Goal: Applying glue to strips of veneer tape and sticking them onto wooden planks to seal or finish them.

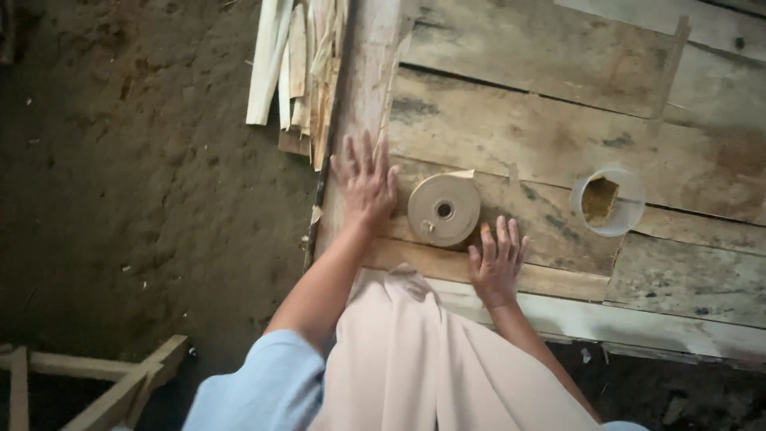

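Fingers (363, 160) of our left hand (365, 187) and right hand (496, 259) lie spread flat, gripping nothing, either side of one tape roll (444, 209) on the plank surface (511, 120). We judge it light, stiff; grip its rim. One plastic cup (608, 202) sits right; several wood strips (295, 64) lie beyond.

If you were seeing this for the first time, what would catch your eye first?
A tan tape roll lies flat on the plank platform, between the left hand and right hand, both spread palm down. To its right stands a clear cup; wood strips lie top left.
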